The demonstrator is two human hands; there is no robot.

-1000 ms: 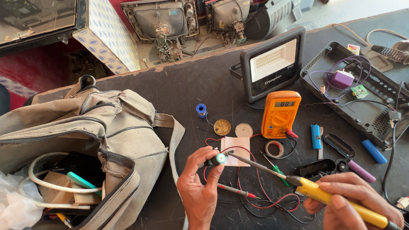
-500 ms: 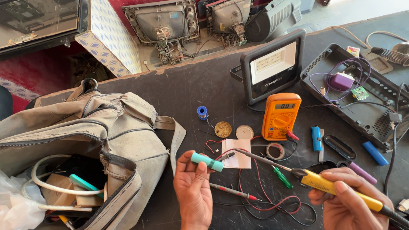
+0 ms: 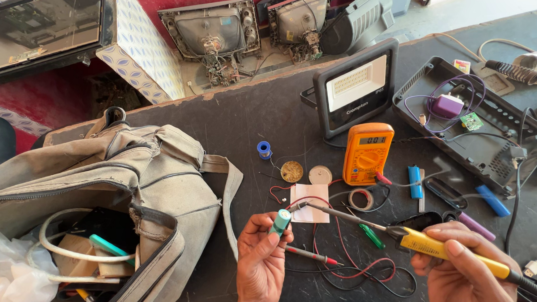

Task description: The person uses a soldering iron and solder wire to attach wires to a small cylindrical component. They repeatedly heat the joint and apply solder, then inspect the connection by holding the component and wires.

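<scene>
A: Biggest first. Dark worktop (image 3: 248, 121). Grey canvas tool bag (image 3: 99, 190) lies open on its left part, white cable and a teal-handled tool showing inside.

B: Centre?

A: Black LED floodlight (image 3: 356, 91) standing upright, orange multimeter (image 3: 368, 154) just in front of it. An open black housing (image 3: 483, 152) sits to the right, with purple wire and a small green board in it.

B: Hands?

A: Right hand (image 3: 465, 272) is clenched round the yellow handle of a soldering iron (image 3: 407, 235), low right. The shaft runs up-left and the tip sits at the top end of the cell.

B: Left?

A: Left hand (image 3: 261, 265) pinches a small teal cylindrical cell (image 3: 279, 221) between thumb and fingers, raised just above the worktop and tilted. It's near a white paper square (image 3: 310, 204).

B: Small stuff?

A: Red and black probe leads (image 3: 348, 266) tangled between the hands. Blue solder spool (image 3: 264, 149) and two round tins (image 3: 306, 173) lie behind the paper.
</scene>
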